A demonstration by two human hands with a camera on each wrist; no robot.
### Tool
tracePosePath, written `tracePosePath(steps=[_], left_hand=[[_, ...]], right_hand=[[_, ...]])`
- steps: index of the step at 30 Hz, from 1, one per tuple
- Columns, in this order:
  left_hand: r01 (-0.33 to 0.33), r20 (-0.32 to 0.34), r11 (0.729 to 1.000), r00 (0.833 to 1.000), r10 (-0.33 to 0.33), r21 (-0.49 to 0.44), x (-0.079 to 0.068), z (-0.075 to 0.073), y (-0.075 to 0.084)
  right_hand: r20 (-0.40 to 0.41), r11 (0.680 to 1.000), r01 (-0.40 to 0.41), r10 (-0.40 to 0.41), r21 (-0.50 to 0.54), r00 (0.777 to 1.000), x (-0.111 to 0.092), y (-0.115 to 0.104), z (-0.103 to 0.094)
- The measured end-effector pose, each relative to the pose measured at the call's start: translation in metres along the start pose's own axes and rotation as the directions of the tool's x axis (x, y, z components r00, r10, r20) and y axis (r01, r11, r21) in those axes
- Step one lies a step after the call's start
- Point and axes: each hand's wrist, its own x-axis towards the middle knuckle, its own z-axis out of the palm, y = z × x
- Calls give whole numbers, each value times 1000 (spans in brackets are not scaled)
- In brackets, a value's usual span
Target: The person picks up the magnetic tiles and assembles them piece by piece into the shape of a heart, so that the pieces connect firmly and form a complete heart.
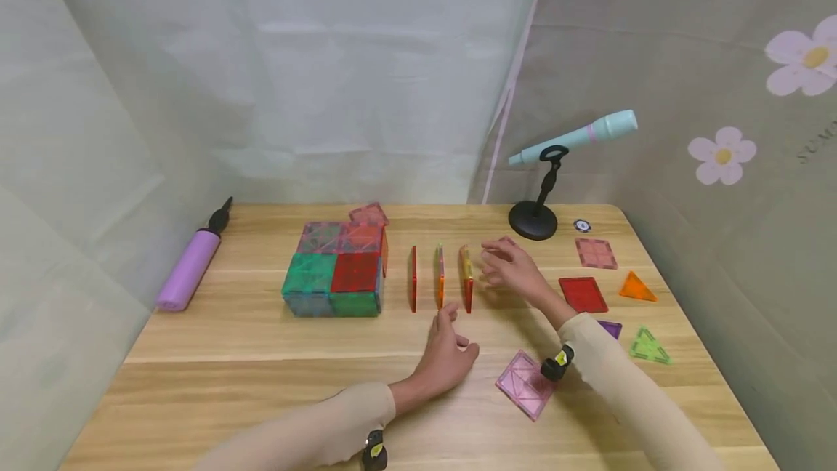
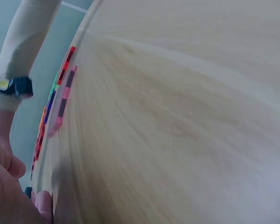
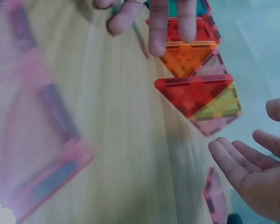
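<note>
Several translucent magnetic tiles stand on edge as three upright panels: a red panel (image 1: 414, 278), an orange panel (image 1: 441, 286) and a red-and-yellow panel (image 1: 466, 278). In the right wrist view, triangular pieces make up the red-and-yellow panel (image 3: 200, 95). My left hand (image 1: 445, 355) is at the near end of the middle panel, fingers loosely bent and gripping nothing; whether a fingertip touches the panel I cannot tell. Just right of the rightmost panel, my right hand (image 1: 516, 271) hovers with relaxed fingers and nothing in them. A gap separates it from that panel in the right wrist view.
Left of the panels stands a block of coloured tiles (image 1: 332, 286). A pink square tile (image 1: 526, 384) lies near my right forearm. Loose tiles, including a red square (image 1: 583, 295), lie at right. A purple pump (image 1: 189, 267) and a blue tube on a black stand (image 1: 532, 220) are farther out.
</note>
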Motion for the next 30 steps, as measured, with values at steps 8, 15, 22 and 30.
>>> tracePosePath(steps=[8, 15, 22, 30], left_hand=[[-16, 97, 1000, 995, 16, -2, -5, -19, -10], [-186, 202, 978, 966, 163, 98, -6, -24, -16], [-157, 211, 982, 969, 132, 103, 0, -23, -16], [-195, 231, 975, 958, 167, 104, 5, -19, -15]], right_hand=[[-50, 991, 38, -44, -129, 998, -50, 6, -44], [-108, 955, 52, -86, -291, 990, -93, 22, -87], [-144, 844, 7, -99, -536, 985, -134, 38, -118], [-159, 756, -85, -26, -650, 987, -161, 55, -137]])
